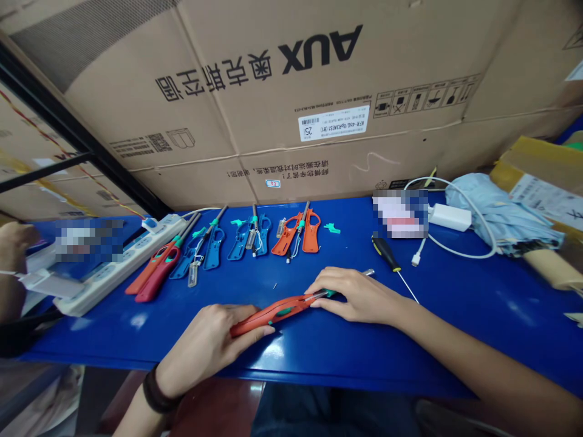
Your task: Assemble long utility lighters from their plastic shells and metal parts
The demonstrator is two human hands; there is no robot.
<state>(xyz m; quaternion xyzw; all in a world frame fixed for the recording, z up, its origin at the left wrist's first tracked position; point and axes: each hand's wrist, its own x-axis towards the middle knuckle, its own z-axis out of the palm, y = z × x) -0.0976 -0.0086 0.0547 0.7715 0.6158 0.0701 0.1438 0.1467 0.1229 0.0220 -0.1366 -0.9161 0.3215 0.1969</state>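
Observation:
An orange long-nosed lighter [277,311] with a green trigger lies flat on the blue table [455,303] near its front edge. My left hand [214,340] is closed around the lighter's handle end. My right hand [353,295] presses down over the joint between body and metal nozzle, whose tip pokes out past the fingers. Further back lies a row of lighters: a whole orange and a red one [157,270], opened blue shells [207,246], more blue halves [249,235] and opened orange halves [298,232] with loose inner parts.
A black-and-yellow screwdriver [392,262] lies right of my right hand. A white power strip [113,270] sits at the left, a white charger with cable [449,217] and a folded light-blue umbrella [498,215] at the right. Large cardboard boxes [296,103] wall the back. Another person's hand [16,240] shows far left.

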